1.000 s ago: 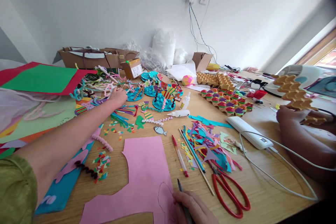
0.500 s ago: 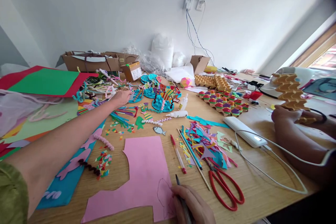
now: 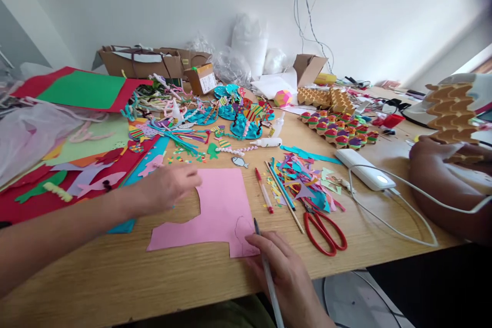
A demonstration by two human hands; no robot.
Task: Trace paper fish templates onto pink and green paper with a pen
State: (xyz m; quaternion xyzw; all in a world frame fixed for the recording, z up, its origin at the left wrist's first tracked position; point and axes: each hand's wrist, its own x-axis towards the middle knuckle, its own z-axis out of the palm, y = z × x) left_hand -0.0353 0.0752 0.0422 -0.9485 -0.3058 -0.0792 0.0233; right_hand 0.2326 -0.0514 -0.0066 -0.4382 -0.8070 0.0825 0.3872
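My right hand (image 3: 290, 271) grips a pen (image 3: 269, 271) with a dark tip and pale barrel. It rests at the lower right corner of the pink paper (image 3: 219, 200), fingers touching its edge. A fish-like outline is drawn in pencil-thin lines on that corner, partly covered by my hand. Over the table, left of the paper's notch, hovers my left hand (image 3: 175, 187); its fingers are loosely bent and nothing shows in them. A small blue-grey paper fish (image 3: 240, 162) lies just beyond the paper. Red-handled scissors (image 3: 326, 230) lie to the right.
Paper scraps (image 3: 307, 174), a red pen (image 3: 264, 190) and a white power strip (image 3: 364, 170) with its cable lie rightward. Glue bottles (image 3: 268, 142) and blue decorated crafts (image 3: 246, 125) stand behind. At far right, another person's hands (image 3: 434, 154) hold an egg carton (image 3: 451, 113).
My left hand has drawn back from the pile of craft pieces toward the pink paper. A white bottle now shows where it was. My right hand keeps the pen; the view has tilted down.
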